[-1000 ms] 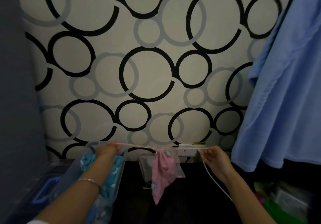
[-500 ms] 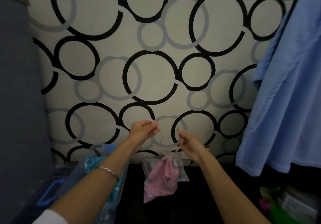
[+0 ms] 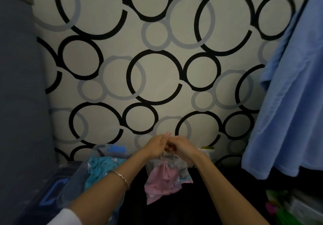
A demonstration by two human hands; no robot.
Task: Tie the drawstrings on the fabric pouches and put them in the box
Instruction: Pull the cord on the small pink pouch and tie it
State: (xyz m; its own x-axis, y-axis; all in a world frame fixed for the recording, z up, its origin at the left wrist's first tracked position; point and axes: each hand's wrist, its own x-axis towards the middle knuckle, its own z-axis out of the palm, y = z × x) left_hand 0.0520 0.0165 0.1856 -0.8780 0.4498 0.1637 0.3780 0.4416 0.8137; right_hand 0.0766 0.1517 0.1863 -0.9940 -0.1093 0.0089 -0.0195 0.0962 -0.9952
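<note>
A pink printed fabric pouch (image 3: 162, 183) hangs in the air in front of me, gathered at its top. My left hand (image 3: 155, 146) and my right hand (image 3: 183, 146) meet just above it, fingers touching, and both pinch its white drawstrings; the strings themselves are mostly hidden between the fingers. At lower left stands a clear plastic box (image 3: 73, 176) holding teal printed pouches (image 3: 101, 169).
A wall with black and grey circles fills the background. A blue cloth (image 3: 288, 102) hangs at the right. A dark grey panel (image 3: 19, 102) stands at the left. Bright green and pink items (image 3: 279, 205) lie at lower right. A dark surface (image 3: 174, 210) lies below the pouch.
A second ago my hands were far apart, stretching the drawstring taut. They rose and came together, and now touch above the pouch, which hangs bunched under them.
</note>
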